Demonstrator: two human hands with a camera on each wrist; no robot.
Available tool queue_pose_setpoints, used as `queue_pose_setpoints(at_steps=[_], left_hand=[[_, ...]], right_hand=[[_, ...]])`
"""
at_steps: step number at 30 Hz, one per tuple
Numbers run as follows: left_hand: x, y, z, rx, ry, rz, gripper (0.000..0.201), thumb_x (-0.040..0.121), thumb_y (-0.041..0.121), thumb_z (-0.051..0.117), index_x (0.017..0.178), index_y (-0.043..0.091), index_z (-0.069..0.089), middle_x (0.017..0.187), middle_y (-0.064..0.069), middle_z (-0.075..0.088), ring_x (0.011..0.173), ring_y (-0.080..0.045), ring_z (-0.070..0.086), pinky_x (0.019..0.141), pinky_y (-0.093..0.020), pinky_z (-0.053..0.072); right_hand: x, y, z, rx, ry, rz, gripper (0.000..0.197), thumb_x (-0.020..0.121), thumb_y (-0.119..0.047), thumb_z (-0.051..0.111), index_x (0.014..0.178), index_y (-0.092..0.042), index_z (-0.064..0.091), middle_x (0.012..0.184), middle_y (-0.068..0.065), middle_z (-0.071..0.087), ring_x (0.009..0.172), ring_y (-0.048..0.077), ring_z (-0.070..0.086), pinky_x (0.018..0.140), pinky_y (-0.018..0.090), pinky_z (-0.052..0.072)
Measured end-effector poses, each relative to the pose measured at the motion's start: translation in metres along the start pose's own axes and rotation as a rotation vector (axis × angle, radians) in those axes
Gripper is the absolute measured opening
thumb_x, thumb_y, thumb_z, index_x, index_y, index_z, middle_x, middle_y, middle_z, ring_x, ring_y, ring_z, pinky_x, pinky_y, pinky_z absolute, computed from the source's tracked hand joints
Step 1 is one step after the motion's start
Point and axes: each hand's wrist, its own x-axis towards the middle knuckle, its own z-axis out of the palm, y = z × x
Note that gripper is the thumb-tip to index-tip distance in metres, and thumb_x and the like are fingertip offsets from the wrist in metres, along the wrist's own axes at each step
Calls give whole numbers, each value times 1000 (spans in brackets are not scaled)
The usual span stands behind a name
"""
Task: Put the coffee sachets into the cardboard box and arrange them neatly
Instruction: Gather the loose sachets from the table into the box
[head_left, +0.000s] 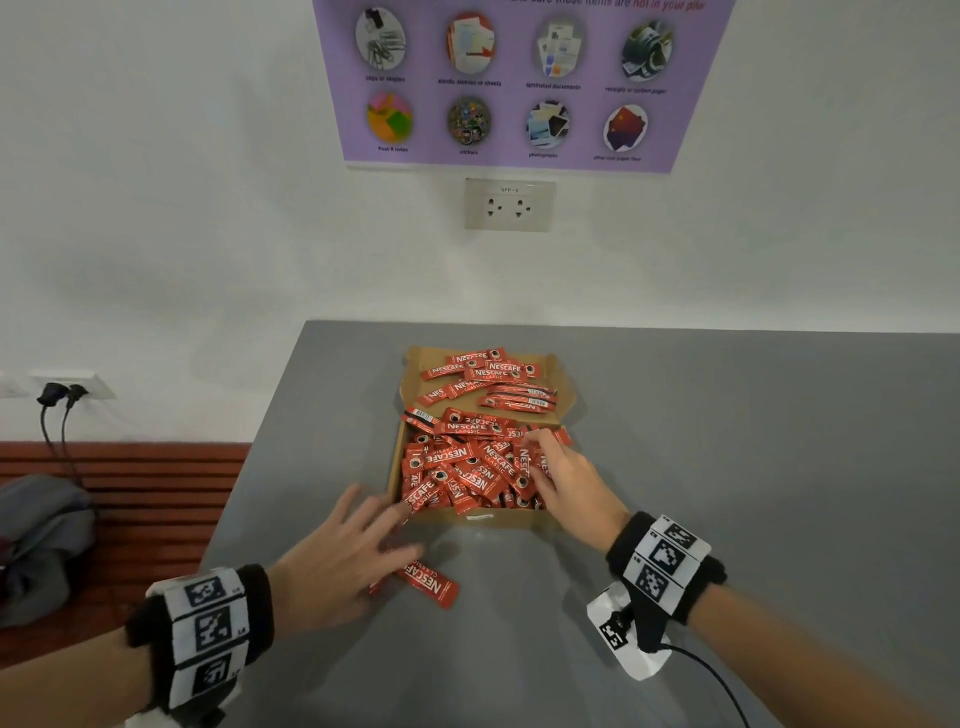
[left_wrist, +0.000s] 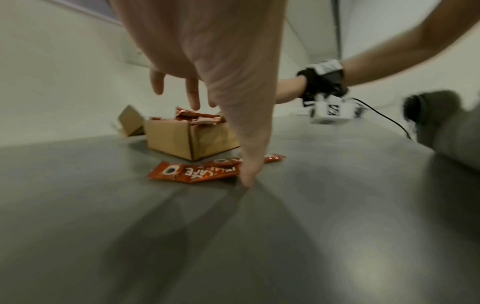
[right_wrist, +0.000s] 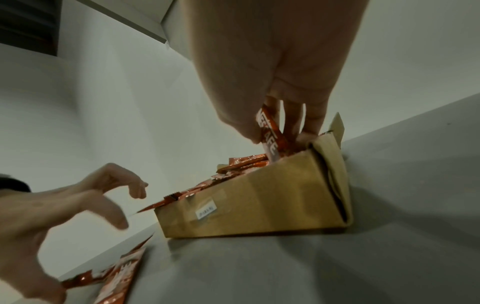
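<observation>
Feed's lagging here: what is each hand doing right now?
Left hand: open, fingers spread above loose coffee sachets.
Right hand: pinching one sachet inside the cardboard box.

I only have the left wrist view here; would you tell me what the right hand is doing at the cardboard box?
Observer: The right hand pinches one coffee sachet, nearly upright, at the right side of the cardboard box.
Operator: Thank you. Are the ones inside lined up?
Observer: No. The head view shows the boxed sachets lying jumbled at mixed angles.
Operator: Is anything behind the box?
Observer: Yes, several more sachets rest on its opened lid flap.
</observation>
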Motion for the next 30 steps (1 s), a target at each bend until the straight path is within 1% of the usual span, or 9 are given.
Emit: queue_pose_setpoints(at_steps=[2,5,10,15,20,23,27,28,30], left_hand=[[0,5,0,24,17,55,76,35,51,82,103,32,56,110,-6,50,98,-24,46,78,-46,54],[6,7,6,21,-72,123,82,30,45,90,103,26,57,99,-2,65,89,-19,61,71,-36,56],[14,14,10,103,-129,184,68,20,41,93,83,25,73,73,2,69,70,-14,66,61,-30,54],[17,13,17,74,-139,252,68,32,40,92,88,21,58,74,4,68,69,-12,65,65,-25,54],[21,9,15,3,-27,300,59,47,38,88,90,21,51,79,7,66,72,-10,63,68,-23,54],[26,13,-1,-67,102,240,55,56,34,83,92,20,44,79,8,65,70,-6,62,65,-18,54],[39,1,-21,-224,97,85,55,63,38,83,95,18,43,75,9,60,52,1,53,40,-6,37],[41,-1,-28,-250,78,27,53,68,43,79,99,18,43,81,10,60,54,2,51,41,-6,37],[46,-4,-33,-348,-47,-138,51,84,51,59,116,15,40,109,6,53,73,0,49,57,-11,42]], right_hand=[[0,-1,1,4,-15,-15,27,97,-11,43,124,-12,41,126,5,55,110,19,58,86,34,53],[2,-1,2,-10,-30,-21,26,97,-11,43,123,-12,41,127,5,54,110,20,58,85,34,54],[2,0,2,-10,-52,-16,27,98,-12,43,124,-14,40,128,4,54,110,18,58,86,33,53],[1,-2,1,-8,-62,1,27,98,-13,43,125,-14,40,127,3,54,110,17,58,86,29,53],[1,-2,1,-19,-56,-6,28,97,-12,43,125,-14,40,127,3,55,108,16,59,85,29,54],[0,-1,1,-19,-59,-7,28,98,-11,43,125,-14,40,127,4,55,109,17,58,86,31,54],[0,-2,1,-17,-59,-6,29,98,-11,42,126,-13,39,129,4,53,111,17,57,87,31,53],[0,-2,1,-18,-62,-8,29,98,-11,42,127,-13,39,129,4,53,111,17,57,87,31,53],[1,-1,1,-13,-57,-12,29,98,-11,42,127,-13,39,128,4,53,109,17,58,86,32,53]])
